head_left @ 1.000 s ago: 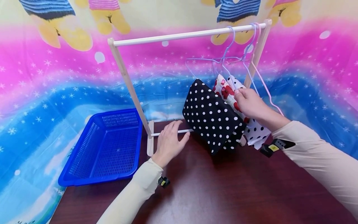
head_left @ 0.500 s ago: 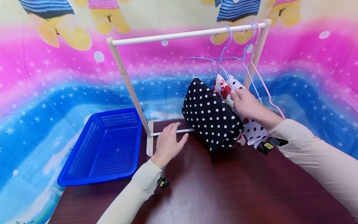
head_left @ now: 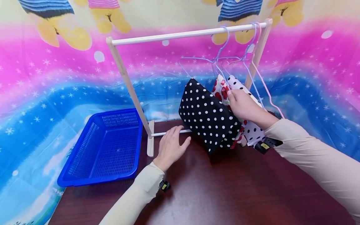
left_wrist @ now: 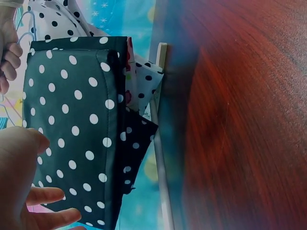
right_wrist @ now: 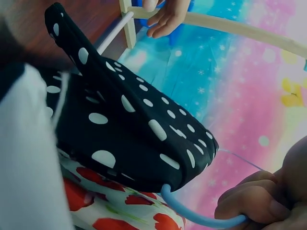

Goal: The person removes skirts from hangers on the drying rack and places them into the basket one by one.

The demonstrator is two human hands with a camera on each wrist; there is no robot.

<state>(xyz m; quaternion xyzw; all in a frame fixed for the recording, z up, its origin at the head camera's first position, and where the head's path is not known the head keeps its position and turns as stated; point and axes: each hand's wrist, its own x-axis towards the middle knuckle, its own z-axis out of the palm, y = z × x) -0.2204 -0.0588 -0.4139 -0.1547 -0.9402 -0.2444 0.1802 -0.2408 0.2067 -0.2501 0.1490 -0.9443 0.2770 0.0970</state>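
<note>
My right hand grips the sloping wire of a light-blue hanger, whose hook sits over the rack's top bar. Over this hanger hangs a folded black cloth with white dots. In the right wrist view the fingers curl round the blue wire just outside the cloth's edge. Behind it hang a red-flowered cloth and a white cloth with black dots. My left hand, fingers spread, is by the rack's lower bar, left of the black cloth, holding nothing.
Another blue hanger and a pink hanger hang near the rack's right post. A blue plastic basket stands left of the left post on the dark wooden table. A printed curtain is behind.
My right hand has moved left, and the blue hanger with the black dotted cloth has slid left along the top bar. My left hand has stayed nearly in place.
</note>
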